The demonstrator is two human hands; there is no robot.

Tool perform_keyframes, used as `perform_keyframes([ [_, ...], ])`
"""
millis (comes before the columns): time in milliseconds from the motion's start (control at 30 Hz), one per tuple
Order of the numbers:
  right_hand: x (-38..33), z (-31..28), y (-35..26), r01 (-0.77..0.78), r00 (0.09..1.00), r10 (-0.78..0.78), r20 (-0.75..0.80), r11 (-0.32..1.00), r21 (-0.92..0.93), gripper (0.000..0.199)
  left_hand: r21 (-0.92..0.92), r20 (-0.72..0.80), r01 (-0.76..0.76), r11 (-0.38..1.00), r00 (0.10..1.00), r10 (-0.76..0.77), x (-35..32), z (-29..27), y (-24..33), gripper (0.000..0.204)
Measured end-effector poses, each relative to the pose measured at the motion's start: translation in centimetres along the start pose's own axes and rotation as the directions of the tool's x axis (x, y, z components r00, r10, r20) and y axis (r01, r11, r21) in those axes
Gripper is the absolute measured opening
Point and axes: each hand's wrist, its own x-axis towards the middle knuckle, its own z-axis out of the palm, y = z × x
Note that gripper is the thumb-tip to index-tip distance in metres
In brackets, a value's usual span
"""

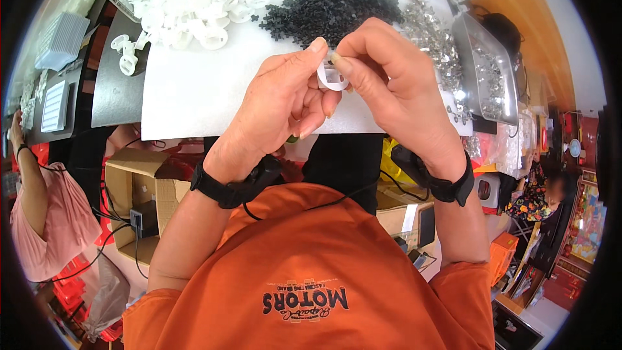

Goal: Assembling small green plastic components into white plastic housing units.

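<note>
Above the white table top [194, 84], both hands meet at a small round white plastic part [332, 82] with a square opening. My left hand [285, 87] pinches it from the left, thumb on top and fingers curled below. At its upper edge, the thumb and forefinger of my right hand [389, 68] are pressed together; any small piece between them is hidden. Just beyond the hands lies a heap of small black cross-shaped pieces [330, 3]. A larger pile of similar white plastic parts [188, 0] spreads at the far left. Small shiny metal pieces [431, 32] are scattered to the right.
A clear plastic bin [486, 68] with metal pieces stands at the table's right edge. A few joined white parts [127, 53] lie on a dark surface at left. An open cardboard box [139, 181] sits below. Another person's arm [32, 188] shows far left.
</note>
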Motion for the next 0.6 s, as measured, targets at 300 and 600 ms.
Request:
perform_keyframes([
  [300, 0.7, -1.0, 0.1, 0.213, 0.975, -0.193, 0.115, 0.955, -0.208, 0.006, 0.085, -0.060, -0.020, 0.996, 0.998, 0.025, 0.0, 0.1, -0.2, 0.045],
  [600, 0.9, -1.8, 0.9, -0.260, 0.932, 0.164, 0.324, 0.924, 0.280, 0.015, 0.147, 0.038, 0.015, 0.989, 0.999, -0.021, 0.0, -0.2, 0.2, 0.046],
])
